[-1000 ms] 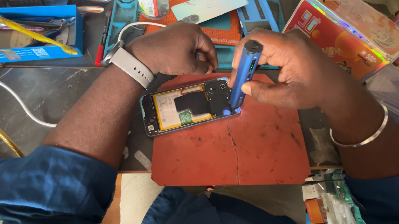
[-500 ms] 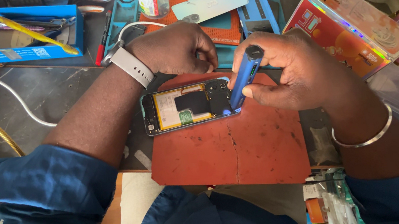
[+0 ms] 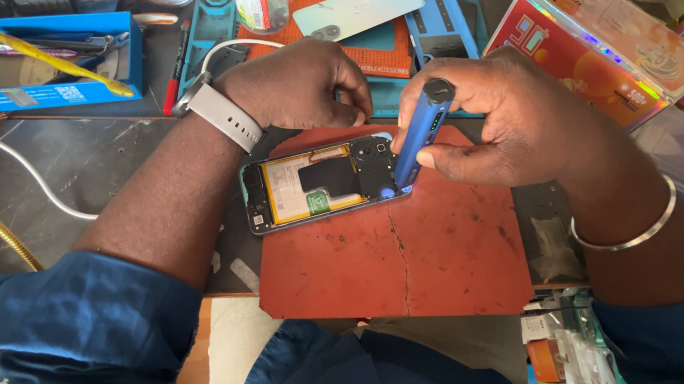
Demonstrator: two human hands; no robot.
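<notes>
The left hand (image 3: 301, 83) is being held curled, knuckles up, fingers bent downward toward six o'clock, its forearm running off toward eight o'clock with the sleeve pushed up past the elbow. The right hand (image 3: 517, 120) is being kept closed in a pinching grip, thumb and fingers pointing toward nine o'clock, its wrist angled back toward four o'clock. The two hands are being held just beside each other, fingertips nearly meeting.

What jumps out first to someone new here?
The opened phone, back cover off and battery showing, lying on the red mat at centre. The right hand holds a blue electric screwdriver tip-down on the phone's right end; the left hand rests just above it.
</notes>
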